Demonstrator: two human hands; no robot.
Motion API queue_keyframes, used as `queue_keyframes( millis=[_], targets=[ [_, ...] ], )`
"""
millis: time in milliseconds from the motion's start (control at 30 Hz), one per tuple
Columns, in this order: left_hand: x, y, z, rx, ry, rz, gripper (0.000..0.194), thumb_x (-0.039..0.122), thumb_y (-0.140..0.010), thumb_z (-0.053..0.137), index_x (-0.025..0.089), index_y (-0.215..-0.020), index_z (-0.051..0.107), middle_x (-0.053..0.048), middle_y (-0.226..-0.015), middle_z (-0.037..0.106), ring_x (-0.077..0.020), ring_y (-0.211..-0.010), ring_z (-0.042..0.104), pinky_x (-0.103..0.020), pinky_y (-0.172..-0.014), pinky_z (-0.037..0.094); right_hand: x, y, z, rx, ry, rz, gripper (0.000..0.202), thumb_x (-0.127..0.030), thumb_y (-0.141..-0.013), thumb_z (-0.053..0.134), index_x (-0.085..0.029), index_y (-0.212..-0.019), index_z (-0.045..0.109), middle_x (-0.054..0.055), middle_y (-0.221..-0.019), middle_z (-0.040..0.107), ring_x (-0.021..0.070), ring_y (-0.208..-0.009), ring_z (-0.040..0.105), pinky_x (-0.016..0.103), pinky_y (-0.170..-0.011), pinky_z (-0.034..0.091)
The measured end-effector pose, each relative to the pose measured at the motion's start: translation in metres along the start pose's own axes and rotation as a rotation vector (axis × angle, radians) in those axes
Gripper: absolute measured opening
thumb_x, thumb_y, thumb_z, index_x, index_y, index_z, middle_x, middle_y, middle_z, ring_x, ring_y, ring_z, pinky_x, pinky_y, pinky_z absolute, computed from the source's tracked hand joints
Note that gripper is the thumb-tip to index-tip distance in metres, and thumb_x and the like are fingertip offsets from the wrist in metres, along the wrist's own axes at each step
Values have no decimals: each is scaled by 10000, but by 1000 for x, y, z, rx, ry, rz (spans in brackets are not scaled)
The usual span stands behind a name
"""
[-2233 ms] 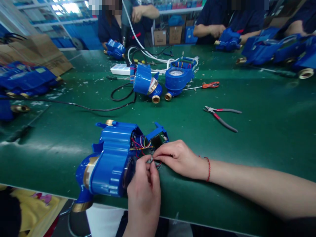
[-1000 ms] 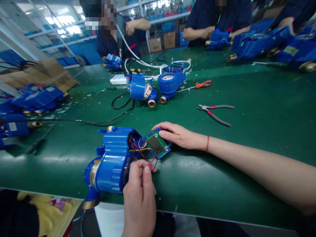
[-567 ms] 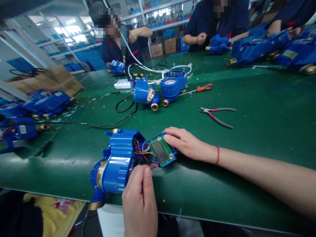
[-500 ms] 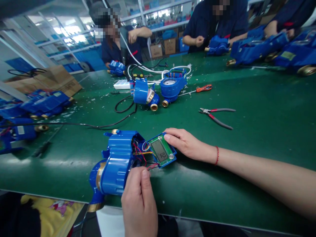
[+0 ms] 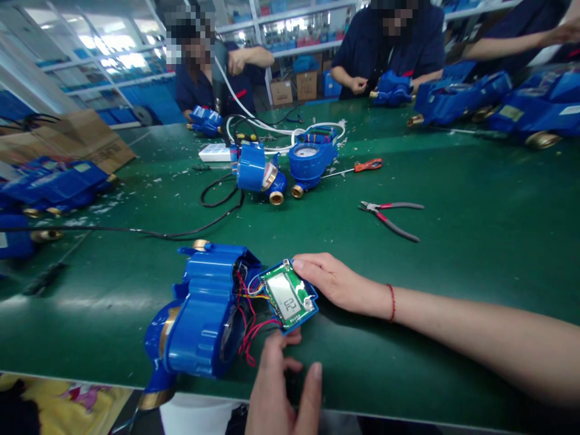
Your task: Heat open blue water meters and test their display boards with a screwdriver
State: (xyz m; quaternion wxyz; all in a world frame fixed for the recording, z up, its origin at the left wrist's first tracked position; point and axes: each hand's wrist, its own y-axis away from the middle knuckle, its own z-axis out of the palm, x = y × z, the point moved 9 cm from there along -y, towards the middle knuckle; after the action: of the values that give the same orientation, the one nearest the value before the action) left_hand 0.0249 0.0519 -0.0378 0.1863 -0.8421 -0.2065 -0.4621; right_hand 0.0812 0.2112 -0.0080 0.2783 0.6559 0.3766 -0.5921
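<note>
A blue water meter (image 5: 203, 314) with brass fittings lies on its side near the table's front edge. Red, white and yellow wires (image 5: 252, 329) run from its housing to a green circuit board (image 5: 286, 296) in a blue frame, whose display reads something like "02". My right hand (image 5: 333, 284) grips the board's right edge, thumb on top. Below the board, my left hand (image 5: 283, 386) has its fingers apart and holds nothing, its fingertips close to the board's lower edge; whether they touch it I cannot tell.
Pliers (image 5: 392, 219) with red-grey handles and an orange screwdriver (image 5: 368, 165) lie beyond my right hand. Two more meters (image 5: 312, 158) stand mid-table beside a white power strip (image 5: 215, 153). A black cable (image 5: 181, 233) crosses on the left. Co-workers sit opposite, near further meters (image 5: 392, 88).
My left hand has let go near the wires and moved right, its fingers opening below the board. The board is tilted differently, its display now brighter. The whole view has shifted slightly.
</note>
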Motion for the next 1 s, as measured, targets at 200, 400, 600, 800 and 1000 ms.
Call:
queue_keyframes(
  millis=[200,400,600,800,1000],
  targets=[
    [-11,-35,4,-54,408,-312,932,352,-723,738,251,-1490,219,-146,-1510,430,-282,-1361,477,-398,-1120,414,3,2,5,-10,-6,12,579,-689,-943,361,-151,-744,435,-11,-710,378,103,-660,337,240,-597,295],
    [-7,-43,11,-60,612,-387,1056,244,-648,791,265,-1514,188,-148,-1462,510,-275,-1278,570,-348,-1060,482,4,3,5,-14,0,23,596,-711,-932,370,-148,-752,446,-11,-727,399,105,-675,344,241,-612,314],
    [-21,-36,2,48,657,-353,881,297,-632,840,241,-1401,414,-150,-1450,520,-294,-1280,567,-304,-990,535,5,4,3,14,12,56,548,-660,-950,396,-141,-807,497,1,-762,459,120,-714,397,252,-651,332],
    [-20,-37,10,39,749,-349,917,246,-628,830,250,-1426,378,-139,-1468,501,-268,-1319,531,-261,-983,526,5,5,0,43,-48,86,503,-628,-924,496,-131,-869,543,-1,-782,491,114,-726,411,241,-658,340],
    [-27,-21,13,163,745,-336,831,404,-679,823,242,-1385,417,-147,-1354,591,-252,-1132,659,-290,-914,559,16,16,8,69,-287,219,548,-693,-848,567,-153,-900,493,-6,-785,499,96,-674,477,218,-621,426]
  ],
)
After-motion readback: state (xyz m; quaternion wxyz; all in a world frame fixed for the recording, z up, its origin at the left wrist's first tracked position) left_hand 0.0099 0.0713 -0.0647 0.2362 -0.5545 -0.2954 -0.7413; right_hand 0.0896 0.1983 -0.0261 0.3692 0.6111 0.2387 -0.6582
